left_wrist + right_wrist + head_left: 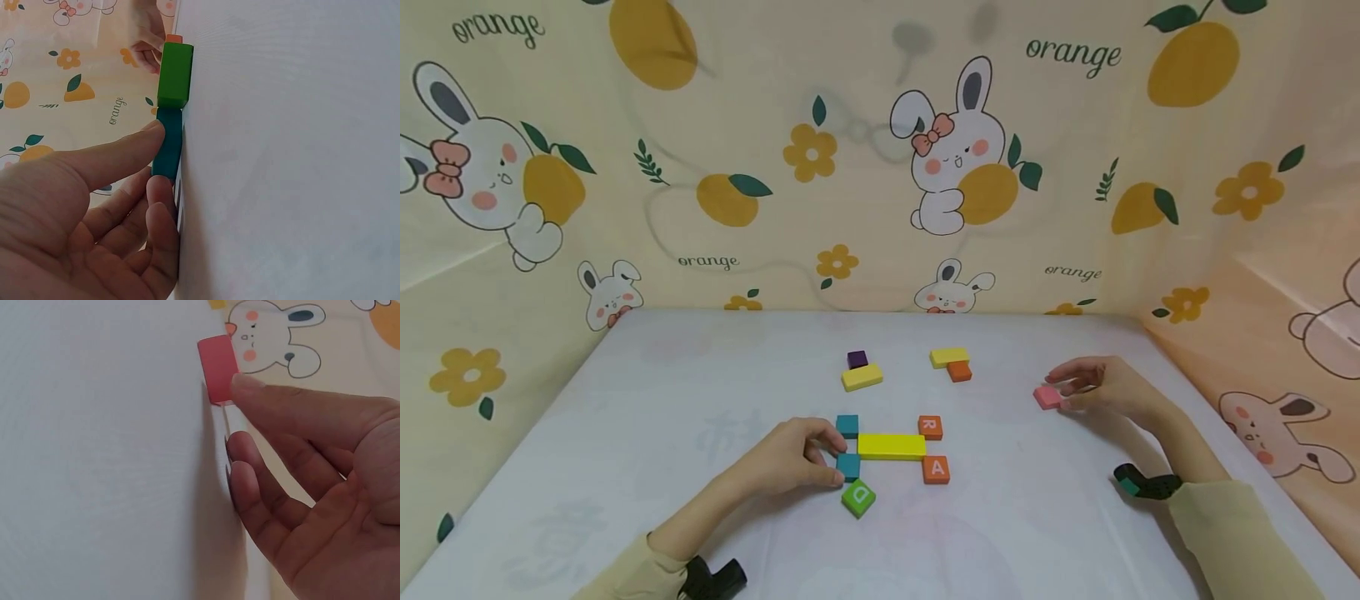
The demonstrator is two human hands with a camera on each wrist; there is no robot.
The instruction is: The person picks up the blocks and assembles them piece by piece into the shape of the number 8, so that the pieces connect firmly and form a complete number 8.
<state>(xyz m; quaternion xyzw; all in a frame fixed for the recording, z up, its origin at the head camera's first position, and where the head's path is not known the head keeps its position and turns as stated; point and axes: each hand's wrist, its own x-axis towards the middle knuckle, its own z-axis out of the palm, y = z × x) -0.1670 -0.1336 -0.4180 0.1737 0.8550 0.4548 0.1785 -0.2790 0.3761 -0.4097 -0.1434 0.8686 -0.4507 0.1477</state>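
Note:
My left hand (793, 454) pinches a teal block (848, 467) at the left end of a yellow bar (891, 447). In the left wrist view, the thumb lies against that teal block, and a green block (175, 75) stands just beyond it. A second teal block (847, 426) sits above the first, by the bar's upper left corner. Off to the right, my right hand (1097, 387) holds a pink block (1047, 397) low at the white table. The right wrist view shows the thumb on the pink block's edge; the index fingertip is hidden there.
Orange letter blocks R (930, 427) and A (936, 470) flank the bar's right end. Farther back, a purple block (857, 359) touches a yellow block (862, 377). Another yellow block (949, 357) meets an orange block (959, 371). A patterned backdrop (865, 192) rises behind the table.

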